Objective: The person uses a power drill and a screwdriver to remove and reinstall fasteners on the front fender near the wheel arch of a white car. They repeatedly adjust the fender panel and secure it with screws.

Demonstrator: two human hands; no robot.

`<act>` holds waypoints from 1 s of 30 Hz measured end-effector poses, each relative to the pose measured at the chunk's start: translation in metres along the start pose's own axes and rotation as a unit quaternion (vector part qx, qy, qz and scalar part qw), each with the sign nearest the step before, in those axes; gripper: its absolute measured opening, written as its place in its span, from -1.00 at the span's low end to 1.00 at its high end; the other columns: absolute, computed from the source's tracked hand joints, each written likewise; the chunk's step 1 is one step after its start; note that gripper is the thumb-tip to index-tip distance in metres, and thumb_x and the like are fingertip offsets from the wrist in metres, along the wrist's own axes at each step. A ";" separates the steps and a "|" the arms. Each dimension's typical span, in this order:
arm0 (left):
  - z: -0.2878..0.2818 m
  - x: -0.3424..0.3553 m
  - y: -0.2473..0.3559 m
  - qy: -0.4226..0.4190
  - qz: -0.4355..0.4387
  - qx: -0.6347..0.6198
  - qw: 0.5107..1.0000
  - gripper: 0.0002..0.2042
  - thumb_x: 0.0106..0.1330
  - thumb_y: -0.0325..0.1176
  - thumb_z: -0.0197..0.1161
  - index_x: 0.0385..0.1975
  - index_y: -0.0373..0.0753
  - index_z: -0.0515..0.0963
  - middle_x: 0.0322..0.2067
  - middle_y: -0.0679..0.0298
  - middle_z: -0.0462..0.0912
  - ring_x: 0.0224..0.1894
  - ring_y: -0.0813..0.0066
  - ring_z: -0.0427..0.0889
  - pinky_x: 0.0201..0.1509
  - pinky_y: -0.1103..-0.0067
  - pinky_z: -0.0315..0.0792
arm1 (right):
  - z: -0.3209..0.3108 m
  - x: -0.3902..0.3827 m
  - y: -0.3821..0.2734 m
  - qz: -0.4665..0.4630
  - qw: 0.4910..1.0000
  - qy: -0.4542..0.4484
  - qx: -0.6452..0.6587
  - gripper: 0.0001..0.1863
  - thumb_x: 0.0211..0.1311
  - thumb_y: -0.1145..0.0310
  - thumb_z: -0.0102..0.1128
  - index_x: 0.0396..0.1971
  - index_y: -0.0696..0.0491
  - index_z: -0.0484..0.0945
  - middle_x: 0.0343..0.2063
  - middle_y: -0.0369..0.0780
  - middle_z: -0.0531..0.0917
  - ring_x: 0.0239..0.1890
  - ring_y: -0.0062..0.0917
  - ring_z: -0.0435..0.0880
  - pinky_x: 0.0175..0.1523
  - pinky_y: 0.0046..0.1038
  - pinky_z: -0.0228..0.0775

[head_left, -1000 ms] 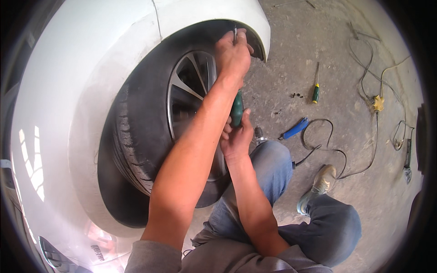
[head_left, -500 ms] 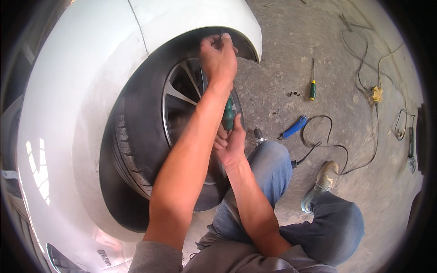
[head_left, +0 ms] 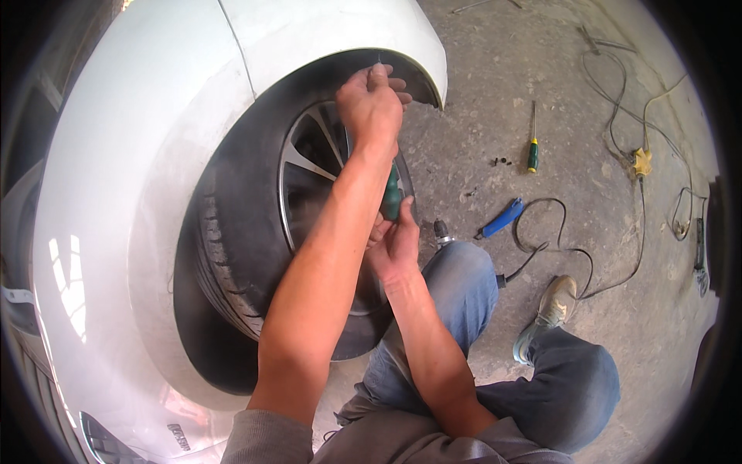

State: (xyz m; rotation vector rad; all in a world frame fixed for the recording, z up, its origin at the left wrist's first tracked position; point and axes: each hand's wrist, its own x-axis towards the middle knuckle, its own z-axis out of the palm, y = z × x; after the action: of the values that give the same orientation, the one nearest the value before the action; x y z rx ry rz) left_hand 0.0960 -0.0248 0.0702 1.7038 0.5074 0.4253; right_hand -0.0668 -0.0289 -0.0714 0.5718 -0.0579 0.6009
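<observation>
At the wheel arch of a white car body (head_left: 116, 124), my left hand (head_left: 369, 108) pinches a thin metal shaft just under the arch rim, fingertips partly hiding it. Lower down, my right hand (head_left: 393, 243) grips a green tool handle (head_left: 390, 197), likely a screwdriver's, partly behind my left forearm. Both hands are in front of the black tire (head_left: 232, 193) and spoked alloy rim (head_left: 305, 151); my left forearm covers part of each.
On concrete floor (head_left: 487, 69) lie a green-yellow screwdriver (head_left: 533, 155), small dark pieces (head_left: 501, 161), a blue-handled tool (head_left: 501, 218), a corded drill (head_left: 442, 232) beside my bent knee (head_left: 460, 286), a yellow power strip (head_left: 641, 164), tangled cables and a dark tool (head_left: 700, 251) far right.
Since a second ago the view has shifted, so hands and arch appear further left and slightly lower. My left wrist and fingers have turned a little; both hands keep their holds.
</observation>
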 end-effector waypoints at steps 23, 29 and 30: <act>-0.002 0.002 -0.005 -0.018 -0.009 0.014 1.000 -0.68 0.58 -0.28 -0.03 -0.08 -0.47 0.52 -0.28 0.05 0.72 -0.36 0.42 0.70 -0.30 0.56 0.54 | 0.046 0.010 0.008 -0.132 0.956 0.253 -0.074 -0.60 0.51 0.13 -0.11 0.12 0.09 0.44 0.02 -0.14 0.62 -0.09 -0.30 0.64 0.03 -0.33 0.49; 0.003 0.001 -0.002 -0.027 0.017 -0.003 0.999 -0.67 0.56 -0.24 0.01 0.02 -0.44 0.46 -0.26 0.04 0.72 -0.36 0.41 0.71 -0.30 0.57 0.53 | 0.015 0.006 -0.001 -0.118 0.953 0.265 -0.083 -0.75 0.45 0.30 -0.03 0.02 0.04 0.45 -0.14 -0.15 0.63 -0.13 -0.40 0.65 -0.05 -0.43 0.51; 0.002 0.002 -0.003 -0.027 0.026 0.003 0.999 -0.67 0.56 -0.24 0.01 0.01 -0.44 0.46 -0.25 0.04 0.72 -0.36 0.41 0.71 -0.30 0.57 0.53 | 0.022 0.006 0.001 -0.142 0.947 0.274 -0.085 -0.77 0.41 0.38 0.02 0.00 0.03 0.45 -0.16 -0.15 0.63 -0.14 -0.40 0.64 -0.04 -0.42 0.52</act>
State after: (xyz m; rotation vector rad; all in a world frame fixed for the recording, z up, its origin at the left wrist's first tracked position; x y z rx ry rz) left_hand 0.0986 -0.0254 0.0672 1.7332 0.4263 0.4155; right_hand -0.0600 -0.0363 -0.0513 0.2229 0.4879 0.4492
